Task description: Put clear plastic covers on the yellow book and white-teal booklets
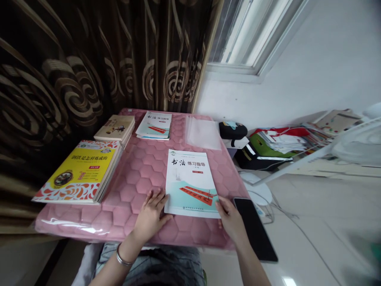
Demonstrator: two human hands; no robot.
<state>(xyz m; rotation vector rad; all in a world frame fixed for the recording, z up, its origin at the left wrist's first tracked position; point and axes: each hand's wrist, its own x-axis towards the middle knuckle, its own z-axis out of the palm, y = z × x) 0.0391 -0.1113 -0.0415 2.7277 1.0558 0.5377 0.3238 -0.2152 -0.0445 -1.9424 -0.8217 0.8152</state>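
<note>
One yellow-topped book pile (81, 171) hogs the worktop (143, 171) far left, dark tablet (256, 232) near right. Left grip (151, 214) is loosely spread by the booklet (190, 180); can't tell if right grip (232, 219) pinches it.

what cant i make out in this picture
All in the head view:
Front white book: pages hidden by its closed cover; smallest print too small to read.
Books under the yellow book: front covers hidden by it.
Curtain: cut off by the top and left edges.
</note>
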